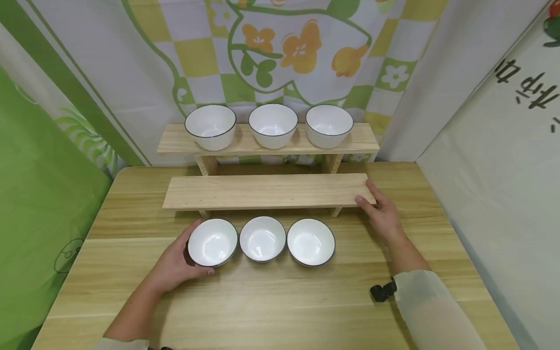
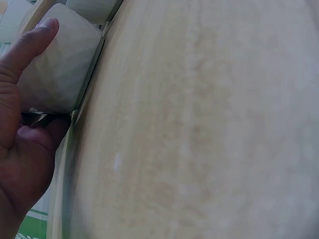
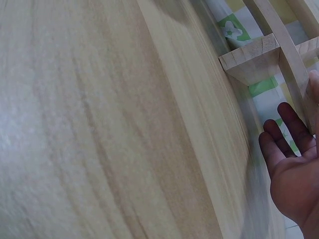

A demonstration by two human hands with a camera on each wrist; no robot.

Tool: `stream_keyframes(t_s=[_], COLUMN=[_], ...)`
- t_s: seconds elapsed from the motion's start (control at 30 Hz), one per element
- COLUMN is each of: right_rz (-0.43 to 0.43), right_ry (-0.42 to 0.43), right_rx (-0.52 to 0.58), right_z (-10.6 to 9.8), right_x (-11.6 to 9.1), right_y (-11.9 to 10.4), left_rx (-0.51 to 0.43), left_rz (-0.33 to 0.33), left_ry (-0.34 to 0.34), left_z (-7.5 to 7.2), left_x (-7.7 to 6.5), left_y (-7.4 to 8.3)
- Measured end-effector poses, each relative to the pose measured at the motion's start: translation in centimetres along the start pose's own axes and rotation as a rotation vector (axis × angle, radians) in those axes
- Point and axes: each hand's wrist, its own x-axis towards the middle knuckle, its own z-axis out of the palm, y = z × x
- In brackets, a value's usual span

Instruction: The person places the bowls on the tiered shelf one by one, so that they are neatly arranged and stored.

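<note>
Three white bowls with dark rims stand in a row on the table before a two-tier wooden stand. My left hand [image 1: 175,265] holds the leftmost bowl [image 1: 213,243], thumb at its near side and fingers round its left and far side. In the left wrist view the thumb lies against the side of that bowl [image 2: 70,64]. The middle bowl [image 1: 262,239] and right bowl [image 1: 311,242] sit close beside it. At the right end of the lower shelf board [image 1: 267,191], my right hand [image 1: 384,214] grips the board, thumb on top. Its other fingers spread below in the right wrist view.
Three similar bowls, left [image 1: 211,127], middle [image 1: 273,126] and right [image 1: 329,126], stand on the upper shelf [image 1: 365,138]. Behind it hangs a patterned cloth [image 1: 197,53]. The wooden table [image 1: 271,311] reaches a white wall at right and green cloth at left.
</note>
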Motion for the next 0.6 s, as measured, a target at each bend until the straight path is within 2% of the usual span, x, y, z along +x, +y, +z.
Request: stream_keyframes(t_s=[0.33,0.6], right_rz=[0.000,0.012], right_ry=[0.004,-0.002], right_rx=[0.007,0.011], right_z=[-0.07,-0.11], right_x=[0.08,0.29], right_y=[0.25,0.31], left_rx=[-0.007,0.019], left_rz=[0.027,0.013], left_ry=[0.030,0.076], left_z=[0.02,-0.31], left_x=[0.22,0.27], left_y=[0.39,0.92])
